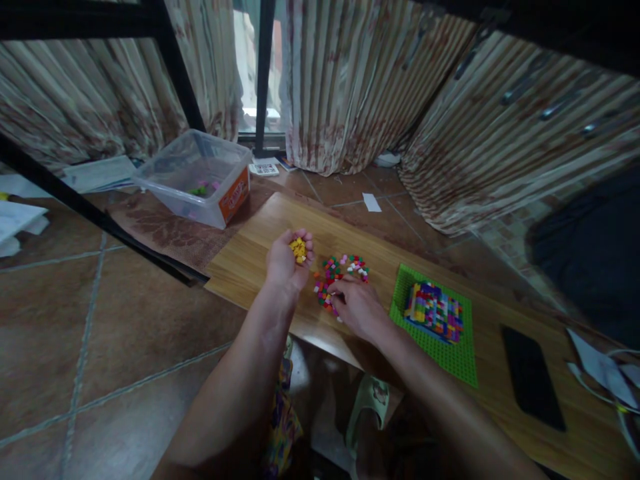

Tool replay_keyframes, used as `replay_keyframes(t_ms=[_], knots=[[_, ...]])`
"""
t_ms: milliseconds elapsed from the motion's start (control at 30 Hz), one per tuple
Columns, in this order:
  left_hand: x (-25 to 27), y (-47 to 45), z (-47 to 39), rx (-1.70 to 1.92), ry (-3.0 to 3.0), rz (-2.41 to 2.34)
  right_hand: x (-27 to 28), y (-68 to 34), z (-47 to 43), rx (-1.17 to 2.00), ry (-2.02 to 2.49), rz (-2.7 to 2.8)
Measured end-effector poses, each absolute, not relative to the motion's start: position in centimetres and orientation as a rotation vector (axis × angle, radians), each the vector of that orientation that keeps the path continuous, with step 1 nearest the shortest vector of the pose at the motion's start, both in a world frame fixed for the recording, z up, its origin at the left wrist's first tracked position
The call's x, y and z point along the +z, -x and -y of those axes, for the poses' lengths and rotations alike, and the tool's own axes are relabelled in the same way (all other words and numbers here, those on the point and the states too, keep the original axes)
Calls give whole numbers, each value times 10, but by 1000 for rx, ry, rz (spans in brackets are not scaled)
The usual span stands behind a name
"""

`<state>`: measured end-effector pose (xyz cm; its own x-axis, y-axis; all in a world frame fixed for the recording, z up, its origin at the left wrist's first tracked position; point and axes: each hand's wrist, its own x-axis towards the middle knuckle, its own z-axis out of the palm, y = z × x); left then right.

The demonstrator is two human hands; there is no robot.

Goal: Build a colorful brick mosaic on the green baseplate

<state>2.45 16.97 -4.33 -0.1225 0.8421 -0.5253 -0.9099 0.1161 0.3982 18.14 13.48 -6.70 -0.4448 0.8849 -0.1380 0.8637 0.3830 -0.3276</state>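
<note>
Yellow bricks are in the left hand, a small heap in the palm. I have that hand palm up and cupped, fingers curled but not closed over the heap, above the table. Right hand is palm down at the near edge of the loose pile: red, pink, green, white and orange bits spread on the wood. Its thumb and index look close together, but I can't tell whether they're clamped on a brick; the hand hides part of the pile. Right of that I see a green baseplate with a multicolour build on it, then a black slab lying flat. Off the table's left end, a clear bin with an orange label sits on a mat, some green and pink pieces inside. Striped curtains hang behind; tiled floor below.
</note>
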Motion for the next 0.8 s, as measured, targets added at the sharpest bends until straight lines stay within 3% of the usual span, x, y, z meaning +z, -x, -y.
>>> replay_keyframes(t_ms=[467,600,800], knots=[[-42,-26,-169,1486,63,-811,-63,-166,-135,289,1641,2811],[-40,-26,-168,1499,61,-826,-64,-169,-137,388,1618,2646],[-38,-25,-168,1503,66,-840,-57,-211,-127,729,1628,1965]])
